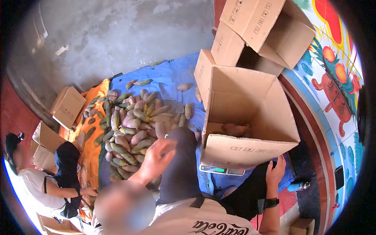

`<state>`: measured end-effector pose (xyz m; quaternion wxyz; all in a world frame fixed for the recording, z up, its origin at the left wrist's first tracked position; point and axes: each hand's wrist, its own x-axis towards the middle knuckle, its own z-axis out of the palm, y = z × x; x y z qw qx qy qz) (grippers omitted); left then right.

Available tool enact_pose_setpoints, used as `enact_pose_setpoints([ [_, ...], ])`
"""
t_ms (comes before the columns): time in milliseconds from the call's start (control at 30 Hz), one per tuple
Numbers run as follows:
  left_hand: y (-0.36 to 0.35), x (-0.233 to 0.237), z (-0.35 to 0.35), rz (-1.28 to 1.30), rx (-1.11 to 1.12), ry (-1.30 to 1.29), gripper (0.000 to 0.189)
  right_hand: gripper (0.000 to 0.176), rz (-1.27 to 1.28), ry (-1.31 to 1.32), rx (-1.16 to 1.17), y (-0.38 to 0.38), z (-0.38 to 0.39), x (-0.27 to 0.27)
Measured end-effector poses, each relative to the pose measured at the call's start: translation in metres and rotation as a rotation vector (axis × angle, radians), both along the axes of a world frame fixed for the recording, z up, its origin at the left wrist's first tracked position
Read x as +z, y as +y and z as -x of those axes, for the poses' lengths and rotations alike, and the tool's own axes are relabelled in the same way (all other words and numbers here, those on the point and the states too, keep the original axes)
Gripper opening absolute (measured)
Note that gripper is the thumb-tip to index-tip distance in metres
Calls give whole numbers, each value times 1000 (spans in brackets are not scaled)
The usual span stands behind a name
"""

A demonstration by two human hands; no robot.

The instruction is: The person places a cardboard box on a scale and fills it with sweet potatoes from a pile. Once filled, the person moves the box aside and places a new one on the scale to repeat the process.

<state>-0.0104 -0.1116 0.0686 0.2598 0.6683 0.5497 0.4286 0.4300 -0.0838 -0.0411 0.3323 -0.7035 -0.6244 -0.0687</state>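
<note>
My left hand is above the near edge of a pile of green and pinkish elongated vegetables, beside my dark-clothed knee. Its fingers are loosely bent, with a gap to the thumb and nothing visible between them. My right hand, with a dark watch on the wrist, rests on my other leg near the box's front right corner, fingers stretched out. An open cardboard box stands on a scale with a lit green display. Inside the box, a few vegetables lie at the bottom, partly in shadow.
More cardboard boxes are stacked behind the open one. Blue sheeting and orange sheeting cover the floor. At the left another person in a white top reaches toward the orange sheet, near smaller boxes. A bottle lies at right.
</note>
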Motion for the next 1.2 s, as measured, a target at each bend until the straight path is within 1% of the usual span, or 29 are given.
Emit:
enact_pose_setpoints([
  [33, -13, -9, 16, 74, -16, 117, 18, 45, 11, -18, 9, 0, 0, 0],
  [67, -27, -23, 32, 128, -155, 302, 19, 45, 22, -37, 18, 0, -1, -1],
  [100, -41, -35, 46, 181, -294, 488, 24, 45, 25, -30, 19, 0, -2, -1],
  [167, -76, -49, 62, 581, -419, 676, 42, 46, 21, -36, 23, 1, -3, -2],
  [233, -106, -49, 62, 930, -616, 881, 44, 46, 26, -27, 21, 0, 0, 0],
  [300, -126, -59, 57, 1315, -851, 969, 53, 46, 27, -19, 20, 1, 1, -1],
  [333, -146, -72, 58, 1318, -848, 970, 53, 46, 19, -15, 20, 1, 0, -2],
  [400, -180, -99, 67, 1137, -1049, 993, 56, 46, 13, -11, 18, 1, -1, -4],
  [533, -204, -104, 71, 1285, -1096, 853, 56, 45, 19, -34, 24, 1, -1, -2],
  [733, -206, -105, 76, 1353, -1075, 796, 56, 44, 31, -49, 17, 0, -1, -2],
  [1200, -204, -112, 82, 1396, -1058, 758, 56, 45, 57, -60, 14, 1, -4, -3],
])
